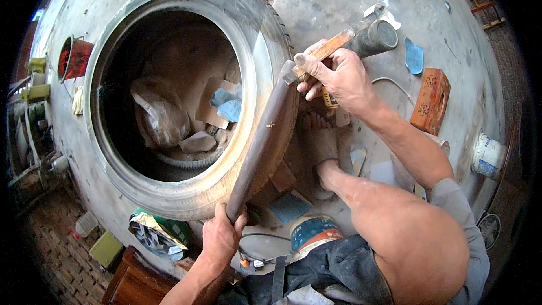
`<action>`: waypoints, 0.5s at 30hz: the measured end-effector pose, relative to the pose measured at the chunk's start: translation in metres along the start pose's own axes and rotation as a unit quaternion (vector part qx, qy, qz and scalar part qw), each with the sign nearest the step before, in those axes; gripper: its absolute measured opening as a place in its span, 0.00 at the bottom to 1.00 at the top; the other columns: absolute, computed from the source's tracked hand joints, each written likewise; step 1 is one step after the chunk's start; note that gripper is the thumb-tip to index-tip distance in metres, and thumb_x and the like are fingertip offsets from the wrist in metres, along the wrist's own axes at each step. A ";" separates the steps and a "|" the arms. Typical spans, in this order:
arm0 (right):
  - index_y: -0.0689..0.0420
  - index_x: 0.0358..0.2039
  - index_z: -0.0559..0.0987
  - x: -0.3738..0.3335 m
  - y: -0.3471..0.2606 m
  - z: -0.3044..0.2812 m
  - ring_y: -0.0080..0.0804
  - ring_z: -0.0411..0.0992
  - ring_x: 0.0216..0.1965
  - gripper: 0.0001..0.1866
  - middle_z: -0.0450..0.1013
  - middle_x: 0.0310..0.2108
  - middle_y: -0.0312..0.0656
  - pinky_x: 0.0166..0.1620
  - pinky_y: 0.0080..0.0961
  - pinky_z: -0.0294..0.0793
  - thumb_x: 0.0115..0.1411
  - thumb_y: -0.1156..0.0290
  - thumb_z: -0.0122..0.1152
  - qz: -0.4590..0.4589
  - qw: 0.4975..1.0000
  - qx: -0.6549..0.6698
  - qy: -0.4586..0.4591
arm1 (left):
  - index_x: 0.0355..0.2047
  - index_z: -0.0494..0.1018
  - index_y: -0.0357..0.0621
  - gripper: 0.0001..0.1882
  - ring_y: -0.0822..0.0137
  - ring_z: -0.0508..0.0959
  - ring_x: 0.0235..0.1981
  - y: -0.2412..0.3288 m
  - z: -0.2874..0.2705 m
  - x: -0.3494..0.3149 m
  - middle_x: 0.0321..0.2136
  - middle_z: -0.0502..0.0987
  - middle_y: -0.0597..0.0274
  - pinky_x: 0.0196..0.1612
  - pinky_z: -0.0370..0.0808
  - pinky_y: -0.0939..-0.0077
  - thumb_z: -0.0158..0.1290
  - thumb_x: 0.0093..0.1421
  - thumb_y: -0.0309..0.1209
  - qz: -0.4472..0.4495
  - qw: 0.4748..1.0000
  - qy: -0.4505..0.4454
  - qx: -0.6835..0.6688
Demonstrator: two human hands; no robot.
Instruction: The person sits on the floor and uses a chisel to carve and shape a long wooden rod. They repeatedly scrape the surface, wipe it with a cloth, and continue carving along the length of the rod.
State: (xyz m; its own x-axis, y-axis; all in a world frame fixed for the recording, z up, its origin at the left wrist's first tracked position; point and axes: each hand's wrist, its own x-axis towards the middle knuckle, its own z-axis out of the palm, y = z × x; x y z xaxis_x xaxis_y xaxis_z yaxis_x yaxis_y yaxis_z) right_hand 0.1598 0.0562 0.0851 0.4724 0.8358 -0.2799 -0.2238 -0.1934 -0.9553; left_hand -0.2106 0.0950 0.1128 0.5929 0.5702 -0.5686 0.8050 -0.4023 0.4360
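Note:
My left hand (220,234) is wrapped around the lower end of a long, dark brown wooden bar (261,141). The bar slants up and away across the right side of a big dusty tire (192,195), which lies flat on the floor. At its far end, a squared, paler tip shows beside the fingers of my right hand (339,76). Those fingers are closed on a narrow tool with an orange-brown wooden handle (334,44), its dark far part pointing up and right. Whether the tool touches the bar cannot be made out.
Inside the tire lie a clear plastic bag (161,113), cardboard and blue sandpaper (229,109). A dark cylinder (381,36) is just past my right hand. A carved reddish wooden block (431,100), a white bucket (488,155) and a red bucket (76,56) stand around. My bare foot (320,138) is beside the tire.

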 end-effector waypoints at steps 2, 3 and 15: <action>0.64 0.38 0.79 -0.004 -0.001 0.005 0.26 0.79 0.28 0.16 0.78 0.31 0.41 0.28 0.20 0.82 0.69 0.61 0.61 0.000 1.000 -0.018 -0.023 | 0.37 0.65 0.36 0.22 0.34 0.78 0.22 -0.001 0.001 0.000 0.18 0.76 0.34 0.27 0.75 0.45 0.58 0.64 0.44 -0.003 1.000 -0.002 0.000; 0.64 0.37 0.79 -0.006 -0.002 0.006 0.26 0.79 0.28 0.16 0.78 0.31 0.41 0.28 0.20 0.82 0.69 0.61 0.61 0.000 0.999 -0.027 -0.033 | 0.37 0.65 0.36 0.22 0.34 0.78 0.22 -0.002 0.001 0.000 0.18 0.76 0.34 0.27 0.76 0.45 0.58 0.64 0.44 -0.006 1.000 -0.004 -0.001; 0.64 0.38 0.79 -0.001 0.003 0.000 0.26 0.80 0.29 0.16 0.79 0.31 0.41 0.28 0.21 0.81 0.68 0.61 0.61 0.000 1.000 0.000 0.021 | 0.39 0.65 0.36 0.22 0.33 0.78 0.25 -0.007 0.004 0.000 0.19 0.76 0.34 0.29 0.76 0.44 0.59 0.63 0.43 -0.021 0.999 -0.019 -0.024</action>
State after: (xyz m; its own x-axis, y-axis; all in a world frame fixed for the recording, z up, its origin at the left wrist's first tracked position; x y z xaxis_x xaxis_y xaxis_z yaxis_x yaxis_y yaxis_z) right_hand 0.1590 0.0543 0.0831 0.5075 0.8139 -0.2829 -0.2242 -0.1923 -0.9554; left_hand -0.2161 0.0949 0.1077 0.5589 0.5587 -0.6127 0.8284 -0.3430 0.4429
